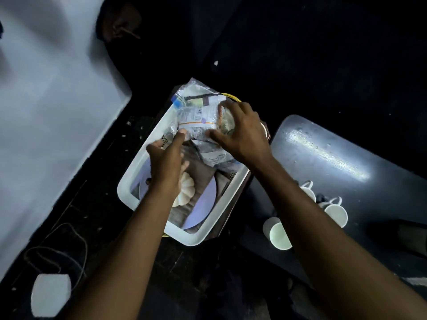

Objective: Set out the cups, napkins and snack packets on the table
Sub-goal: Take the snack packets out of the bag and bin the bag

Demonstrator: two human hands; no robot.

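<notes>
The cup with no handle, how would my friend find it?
Start at the dark table right of the white basket. Three white cups sit at its near edge. Yours is the handleless cup, nearest the camera, lying tipped; the two mugs behind have loop handles.

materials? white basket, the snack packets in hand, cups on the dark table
Basket: looks like moulded white plastic, matte, with a thick rounded rim. Snack packets: thin film or foil, glossy and crinkled, printed. Cups: the handled ones look like glazed white ceramic; the handleless one may be paper, hard to tell.
</notes>
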